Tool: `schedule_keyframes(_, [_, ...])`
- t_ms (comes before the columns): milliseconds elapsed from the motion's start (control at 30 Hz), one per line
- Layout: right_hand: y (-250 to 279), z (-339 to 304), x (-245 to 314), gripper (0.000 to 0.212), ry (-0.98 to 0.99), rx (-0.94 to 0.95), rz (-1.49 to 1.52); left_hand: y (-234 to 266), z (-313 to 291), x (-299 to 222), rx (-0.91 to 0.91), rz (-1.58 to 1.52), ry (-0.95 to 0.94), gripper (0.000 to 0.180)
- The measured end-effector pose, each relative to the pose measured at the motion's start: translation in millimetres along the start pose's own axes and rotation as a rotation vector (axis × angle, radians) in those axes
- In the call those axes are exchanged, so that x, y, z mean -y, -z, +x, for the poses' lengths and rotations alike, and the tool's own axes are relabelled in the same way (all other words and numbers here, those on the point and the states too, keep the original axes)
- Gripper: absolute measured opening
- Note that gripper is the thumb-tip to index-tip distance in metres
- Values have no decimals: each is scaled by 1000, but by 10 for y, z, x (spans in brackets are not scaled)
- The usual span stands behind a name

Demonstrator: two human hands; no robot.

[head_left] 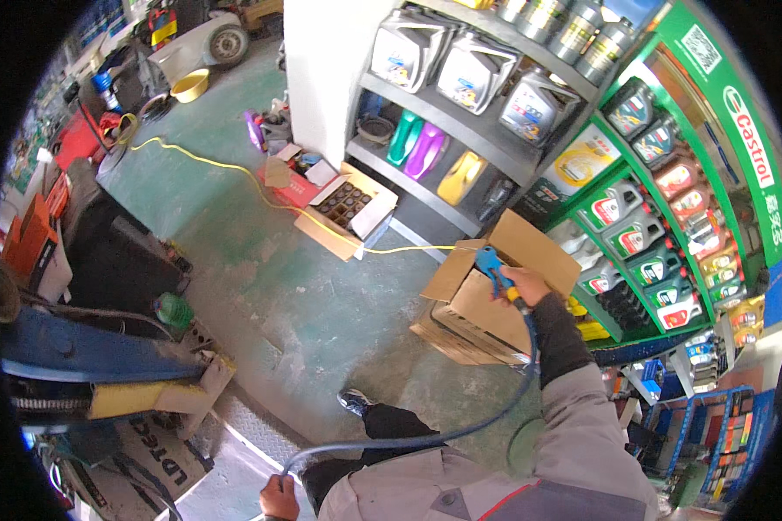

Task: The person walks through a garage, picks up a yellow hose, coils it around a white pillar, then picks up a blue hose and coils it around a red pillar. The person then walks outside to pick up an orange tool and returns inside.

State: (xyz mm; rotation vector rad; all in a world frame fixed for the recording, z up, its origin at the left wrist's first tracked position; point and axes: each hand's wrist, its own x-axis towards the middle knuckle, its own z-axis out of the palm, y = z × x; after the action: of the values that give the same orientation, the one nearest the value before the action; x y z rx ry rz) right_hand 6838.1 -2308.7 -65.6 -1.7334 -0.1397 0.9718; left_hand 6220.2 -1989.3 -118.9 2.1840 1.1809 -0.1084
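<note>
Blue hose gun (490, 263) held over an open carton (469, 308).
Wrapped by the right grip (526, 285), apparently for steadiness; its hose (391, 444) is held in the left grip (278, 497), seemingly to control slack.

Bright, slightly hazy light, washed-out pillar (328, 78), fisheye bending, black corners.

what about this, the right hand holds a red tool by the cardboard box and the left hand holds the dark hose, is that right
Not quite: the tool is blue, not red, as the head view shows. The right hand holds it by the cardboard box, and the left hand holds the dark hose.
</note>
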Motion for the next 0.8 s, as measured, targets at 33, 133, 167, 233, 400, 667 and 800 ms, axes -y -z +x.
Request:
schedule_keyframes(33, [-153,207,-49,39,-19,1,-9,47,-46,86,-43,3,52,43])
schedule_keyframes(133, [-682,828,-357,37,-158,26,136,202,-174,393,-134,-17,200,48])
schedule_keyframes(167, [-883,1032,-505,36,-188,4,94,249,-262,495,-155,-17,264,50])
schedule_keyframes(233, [-1195,1358,-821,31,-290,67,179,331,-515,660,-198,-28,313,55])
schedule_keyframes(400, [-1715,1960,-1851,20,-406,-89,112,391,-1091,776,-205,31,549,46])
schedule_keyframes(667, [-1523,1350,-3618,38,-853,-400,-174,293,-1392,492,-102,49,633,43])
schedule_keyframes(800, [-1462,772,-3824,48,-1034,42,-321,286,-1359,417,-51,16,621,41])
